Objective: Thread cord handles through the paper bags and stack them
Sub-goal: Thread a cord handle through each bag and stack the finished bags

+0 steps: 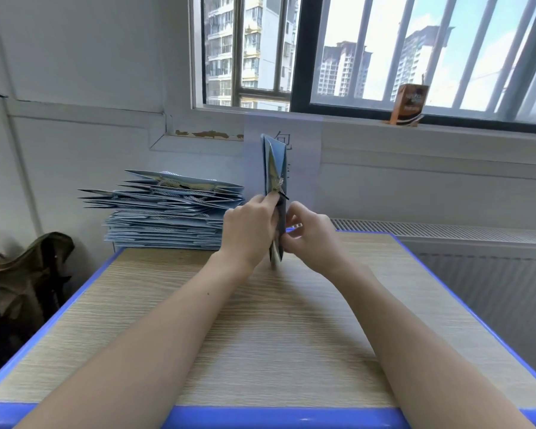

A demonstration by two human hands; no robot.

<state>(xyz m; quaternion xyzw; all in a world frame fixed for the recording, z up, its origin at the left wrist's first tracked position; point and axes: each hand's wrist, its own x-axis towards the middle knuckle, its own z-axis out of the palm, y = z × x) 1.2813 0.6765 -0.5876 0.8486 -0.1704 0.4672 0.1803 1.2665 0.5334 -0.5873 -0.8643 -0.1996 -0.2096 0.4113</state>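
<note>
A tall stack of flat blue paper bags (171, 212) already sits at the far left corner of the bench (260, 335), and pale cord loops show between several of them, so a good share of the work looks finished. How many bags remain cannot be told; no unthreaded supply is in view.

One more paper bag (274, 168) is in hand, held upright and edge-on above the far middle of the bench, its lower end just over the surface. A cord (279, 184) with a dark tip pokes out at its near edge, which suggests threading of this bag is under way and it has yet to join the stack.

Both forearms reach forward and converge on the bag. The left hand (249, 229) grips the bag from its left side, fingers curled, thumb and forefinger pinching up near the cord's tip. The right hand (310, 239) holds the bag's right side, fingers curled around the edge, thumb raised toward the cord.
</note>
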